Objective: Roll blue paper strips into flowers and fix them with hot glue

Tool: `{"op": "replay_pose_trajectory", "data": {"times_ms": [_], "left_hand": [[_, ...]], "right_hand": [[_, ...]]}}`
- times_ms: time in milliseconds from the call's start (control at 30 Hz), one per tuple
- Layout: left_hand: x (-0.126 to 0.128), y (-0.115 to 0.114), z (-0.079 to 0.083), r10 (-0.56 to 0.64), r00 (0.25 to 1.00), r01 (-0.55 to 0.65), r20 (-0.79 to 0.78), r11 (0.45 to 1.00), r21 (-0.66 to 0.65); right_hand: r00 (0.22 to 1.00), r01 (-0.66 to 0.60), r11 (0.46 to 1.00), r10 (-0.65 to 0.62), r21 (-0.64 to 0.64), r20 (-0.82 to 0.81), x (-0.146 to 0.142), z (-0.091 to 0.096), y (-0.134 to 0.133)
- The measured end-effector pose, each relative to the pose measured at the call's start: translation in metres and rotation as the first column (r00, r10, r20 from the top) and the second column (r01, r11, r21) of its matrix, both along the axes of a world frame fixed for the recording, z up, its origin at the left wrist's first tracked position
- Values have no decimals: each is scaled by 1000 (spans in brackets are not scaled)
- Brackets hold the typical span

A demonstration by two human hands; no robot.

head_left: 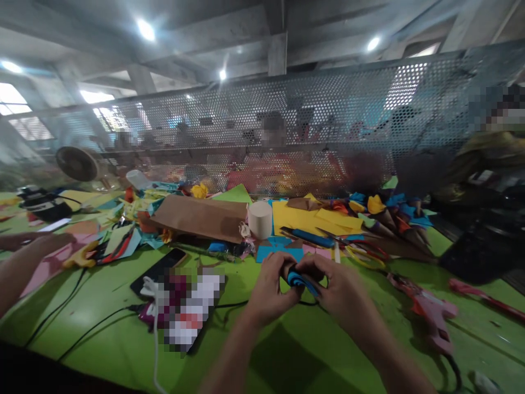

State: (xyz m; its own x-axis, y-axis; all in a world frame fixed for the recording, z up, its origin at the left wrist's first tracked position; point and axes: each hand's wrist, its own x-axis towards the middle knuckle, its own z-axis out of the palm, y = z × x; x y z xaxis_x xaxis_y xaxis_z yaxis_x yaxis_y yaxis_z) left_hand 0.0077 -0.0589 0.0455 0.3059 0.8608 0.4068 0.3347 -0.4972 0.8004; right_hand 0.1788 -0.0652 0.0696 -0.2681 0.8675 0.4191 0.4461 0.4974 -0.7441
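Two-handed pinch grip: the left hand (pixel 268 284) and the right hand (pixel 338 284) are closed from opposite sides on a blue coiled strip (pixel 301 280), fingertips above and thumbs below, with little opening beyond the thickness of the material. The strip is located over the near central part of the green tabletop (pixel 229 334). Its spiral end faces the wearer, at the left part of the piece; the outer flap runs from the coil toward the right and slightly nearer, ending at the right thumb. The long axis of the flap therefore lies left to right with a slight tilt; the depth of the coil is hidden by the fingers. Directly beyond the hands lie a flat blue sheet (pixel 274 254) and, to its right, a pink sheet (pixel 320 251). Farther back, a white cylinder (pixel 260 220) stands upright between brown paper (pixel 197 216) on the left and yellow paper (pixel 285 216) on the right. Scissors (pixel 366 257) with yellow and red handles lie to the right of the pink sheet. A pink glue gun (pixel 435 314) lies at the near right, its nozzle directed far and left. At the left, a dark smartphone (pixel 158 272) lies flat, and a co-worker's arm (pixel 30 256) extends over the table from the left edge.
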Motion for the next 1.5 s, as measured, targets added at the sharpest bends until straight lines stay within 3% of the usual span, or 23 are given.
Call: {"op": "replay_pose_trajectory", "data": {"times_ms": [267, 433, 600, 800, 900, 1033, 1200, 1367, 1500], "left_hand": [[-3, 2, -3, -99, 993, 102, -63, 994, 36], [-3, 1, -2, -124, 988, 124, -89, 992, -14], [-3, 2, -2, -134, 988, 131, -72, 990, -43], [-1, 2, -2, -138, 986, 142, -97, 989, 31], [-1, 0, 3, -153, 987, 152, -40, 988, -25], [-2, -3, 6, -198, 969, 226, 149, 952, -205], [-3, 1, -2, -210, 891, 359, 402, 867, -344], [-3, 7, -17, -21, 771, 395, 637, 800, -451], [-3, 7, -18, 71, 716, 424, 694, 746, -513]], "right_hand": [[962, 31, 972, -93, 234, 259, 6, 4, -4], [931, -37, 936, -95, 351, 353, 10, 8, -6], [913, -98, 885, -102, 456, 396, 10, 14, -10], [922, -72, 877, -123, 475, 367, 10, 14, -10], [932, -69, 885, -107, 460, 346, 10, 16, -10], [947, -49, 916, -84, 399, 310, 10, 16, -10], [988, 1, 987, -26, 160, 152, 9, 14, -7], [997, -23, 998, 27, 55, -71, 10, 13, -4], [996, -39, 998, 43, 56, -73, 12, 9, -6]]}}
